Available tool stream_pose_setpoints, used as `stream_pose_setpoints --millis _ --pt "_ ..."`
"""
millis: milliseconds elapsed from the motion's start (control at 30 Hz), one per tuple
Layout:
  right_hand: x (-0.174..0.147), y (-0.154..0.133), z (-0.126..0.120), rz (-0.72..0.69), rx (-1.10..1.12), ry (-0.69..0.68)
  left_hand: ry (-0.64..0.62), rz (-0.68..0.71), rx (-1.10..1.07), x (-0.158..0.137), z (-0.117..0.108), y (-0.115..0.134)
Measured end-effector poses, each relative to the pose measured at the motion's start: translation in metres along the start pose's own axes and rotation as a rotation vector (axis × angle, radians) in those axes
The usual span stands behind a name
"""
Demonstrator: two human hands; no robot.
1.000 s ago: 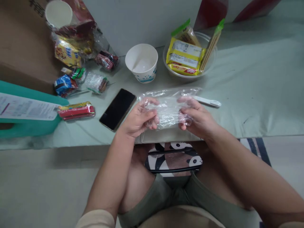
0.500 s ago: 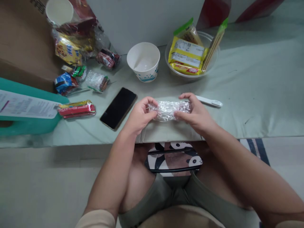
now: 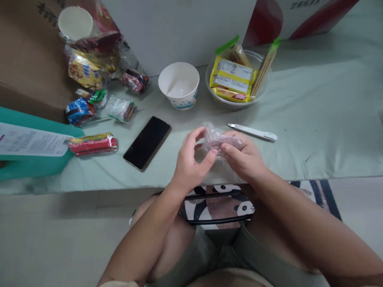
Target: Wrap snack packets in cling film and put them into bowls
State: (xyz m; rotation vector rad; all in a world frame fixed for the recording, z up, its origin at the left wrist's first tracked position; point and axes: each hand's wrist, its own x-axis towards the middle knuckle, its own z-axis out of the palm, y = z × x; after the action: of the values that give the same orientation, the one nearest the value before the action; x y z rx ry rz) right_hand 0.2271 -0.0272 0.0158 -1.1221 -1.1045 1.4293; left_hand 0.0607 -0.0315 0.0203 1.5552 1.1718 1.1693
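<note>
Just above the table's front edge, both hands are on a crinkled, clear plastic-wrapped bundle (image 3: pixel 220 141), with something pinkish showing through; what is inside I cannot make out. My left hand (image 3: pixel 194 157) pinches its left end, thumb below and fingers curled behind. Around the right end closes my right hand (image 3: pixel 245 155), its thumb pressed on top. Right behind that hand lies a white utility knife (image 3: pixel 253 131), its tip pointing left. A black phone (image 3: pixel 147 143) rests on the table left of my left hand.
Behind the hands stand a white paper cup (image 3: pixel 179 85) and a clear plastic bowl (image 3: pixel 265 81) with yellow snack packets and sticks. Wrapped snacks (image 3: pixel 85 69) and red-and-yellow sachets (image 3: pixel 94 145) lie left, near a teal container (image 3: pixel 32 167). Large boxes (image 3: pixel 191 32) line the back.
The bundle, stretched level between both hands before, is now bunched and its left end turned up. My left hand has moved right, closer to my right hand. The utility knife is more exposed.
</note>
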Motion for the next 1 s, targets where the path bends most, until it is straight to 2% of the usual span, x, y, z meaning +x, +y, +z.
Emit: stream_pose_setpoints --millis 67,100,267,367,433,533,633,700,800,833,933,1000 --pt "0.0 0.003 0.0 0.035 0.061 -0.068 -0.131 -0.133 -0.179 0.003 0.001 -0.001" --pt "-0.001 0.003 -0.001 0.02 0.041 -0.063 -0.156 -0.187 -0.245 0.005 0.001 -0.001" --pt "-0.003 -0.001 -0.007 -0.262 -0.26 0.112 -0.09 -0.302 -0.421 0.014 -0.004 -0.001" --pt "-0.006 -0.006 -0.009 -0.195 -0.303 0.048 -0.149 -0.318 -0.464 0.016 -0.005 0.002" --pt "-0.011 -0.013 -0.009 -0.117 -0.344 0.046 -0.11 -0.327 -0.464 0.019 -0.006 0.003" --pt "-0.022 -0.03 -0.003 -0.062 -0.462 0.136 0.047 -0.363 -0.494 0.029 -0.011 0.0" --pt "-0.019 -0.053 0.008 -0.123 -0.611 0.169 0.144 -0.399 -0.587 0.041 -0.02 -0.002" --pt "0.004 -0.071 0.019 -0.282 -0.747 0.182 0.177 -0.41 -0.652 0.048 -0.027 -0.002" --pt "0.068 -0.092 0.044 -0.516 -1.048 0.166 0.244 -0.422 -0.729 0.052 -0.036 0.0" --pt "0.093 -0.097 0.054 -0.529 -1.201 0.135 0.264 -0.428 -0.752 0.052 -0.038 0.001" --pt "0.162 -0.1 0.081 -0.503 -1.577 -0.097 0.288 -0.437 -0.813 0.052 -0.043 0.003" --pt "0.196 -0.093 0.092 -0.486 -1.809 -0.273 0.29 -0.432 -0.853 0.051 -0.047 0.004"
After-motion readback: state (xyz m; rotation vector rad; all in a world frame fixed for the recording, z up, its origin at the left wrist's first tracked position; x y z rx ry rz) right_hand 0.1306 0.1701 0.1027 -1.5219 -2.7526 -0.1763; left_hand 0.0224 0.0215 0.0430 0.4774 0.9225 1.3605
